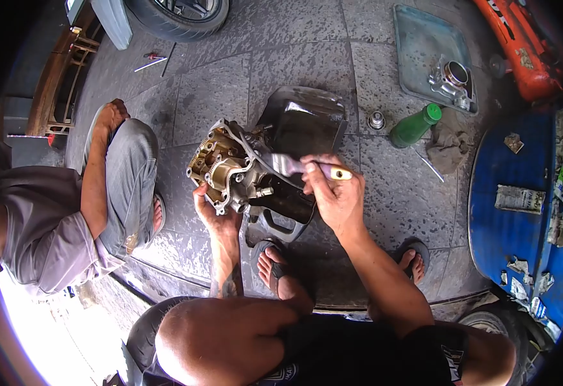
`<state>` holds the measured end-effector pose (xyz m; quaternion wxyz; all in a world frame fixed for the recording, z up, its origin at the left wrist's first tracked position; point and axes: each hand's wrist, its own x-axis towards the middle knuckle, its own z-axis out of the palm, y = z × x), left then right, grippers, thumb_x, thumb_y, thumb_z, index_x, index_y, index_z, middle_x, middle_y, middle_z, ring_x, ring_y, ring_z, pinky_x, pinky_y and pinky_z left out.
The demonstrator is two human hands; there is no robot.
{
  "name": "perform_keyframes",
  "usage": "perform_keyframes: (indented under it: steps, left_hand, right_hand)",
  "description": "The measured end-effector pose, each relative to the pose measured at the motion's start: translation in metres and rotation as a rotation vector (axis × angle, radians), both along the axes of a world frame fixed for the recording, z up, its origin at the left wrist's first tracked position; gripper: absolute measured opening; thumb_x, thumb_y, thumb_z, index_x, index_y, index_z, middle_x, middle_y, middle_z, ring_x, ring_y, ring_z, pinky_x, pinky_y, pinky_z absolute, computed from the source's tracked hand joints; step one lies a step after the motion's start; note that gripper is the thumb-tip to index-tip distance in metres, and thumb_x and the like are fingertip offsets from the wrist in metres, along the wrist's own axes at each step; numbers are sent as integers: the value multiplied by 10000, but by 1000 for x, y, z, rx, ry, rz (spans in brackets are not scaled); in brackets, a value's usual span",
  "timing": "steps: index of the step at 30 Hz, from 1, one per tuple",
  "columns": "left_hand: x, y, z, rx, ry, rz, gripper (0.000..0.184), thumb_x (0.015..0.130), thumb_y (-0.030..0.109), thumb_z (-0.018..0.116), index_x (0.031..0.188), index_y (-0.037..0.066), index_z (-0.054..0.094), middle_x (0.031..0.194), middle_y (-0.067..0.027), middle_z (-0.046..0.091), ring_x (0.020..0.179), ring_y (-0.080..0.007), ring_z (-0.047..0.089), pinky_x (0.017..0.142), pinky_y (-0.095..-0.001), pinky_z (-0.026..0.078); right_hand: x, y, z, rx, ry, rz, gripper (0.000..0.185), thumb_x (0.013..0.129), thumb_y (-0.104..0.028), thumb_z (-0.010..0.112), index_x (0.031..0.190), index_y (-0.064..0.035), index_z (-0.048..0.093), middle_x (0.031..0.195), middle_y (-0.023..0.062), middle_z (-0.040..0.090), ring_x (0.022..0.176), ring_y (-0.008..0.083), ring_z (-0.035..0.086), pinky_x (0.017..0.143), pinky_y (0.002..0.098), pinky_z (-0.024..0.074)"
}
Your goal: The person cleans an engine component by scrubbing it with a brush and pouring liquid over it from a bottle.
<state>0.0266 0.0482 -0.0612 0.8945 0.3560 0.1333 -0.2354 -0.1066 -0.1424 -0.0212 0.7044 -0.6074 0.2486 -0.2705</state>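
Observation:
My left hand [218, 222] grips a metal engine cylinder head [227, 172] from below, fingers wrapped around its lower edge. The head is tilted, its golden-brown inner side facing up and left. In my right hand [341, 202] is a paintbrush [286, 165] with a purple and yellow handle, its bristle end against the right side of the cylinder head. Exactly where the bristles touch is hidden. Beneath both hands lies a black cut-open plastic container [341, 114] with a handle and dark, shiny liquid inside.
A green bottle [412, 128], a small metal part [377, 120] and a rag [449, 148] sit to the right. Beyond them, a tray [416, 51] bears a metal throttle-body-like part [452, 80]. A blue drum [507, 167] stands far right. Another person [50, 219] sits at left.

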Motion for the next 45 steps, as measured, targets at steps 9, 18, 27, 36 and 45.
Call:
perform_keyframes:
  steps: [9,18,27,36,45]
  left_hand:
    - [3,8,-6,34,-59,-30,571,750,320,658,1231,24,571,1176,-143,643,1074,-302,625,982,-463,490]
    - [3,3,2,35,-75,-19,516,816,285,642,1252,24,554,1197,-121,642,1072,-275,629,976,-425,495]
    - [-1,-12,18,110,-2,23,530,811,276,663,1259,16,551,1179,-127,642,1073,-283,621,971,-420,491]
    - [-2,-17,25,260,101,139,519,797,283,666,1213,-12,572,1145,-127,650,1039,-295,623,956,-431,490]
    - [-4,-16,26,160,97,71,570,782,293,684,1241,-20,554,1162,-139,640,1045,-306,619,960,-446,489]
  right_hand:
    - [0,-17,-13,-55,49,-117,91,926,-88,627,929,-5,664,628,26,610,511,38,534,458,212,403]
    - [14,-23,-53,-849,427,278,182,883,-221,635,817,-58,682,680,199,648,651,372,663,628,452,552]
    - [-23,-28,42,-112,100,-34,85,896,-78,625,920,-20,683,671,55,673,577,38,592,507,220,458]
    - [1,12,-8,-399,49,79,105,880,-75,649,960,-13,677,895,150,712,767,287,717,648,337,572]
    - [2,24,-6,-273,-48,63,117,878,-28,652,987,11,670,970,146,706,846,235,716,724,303,572]
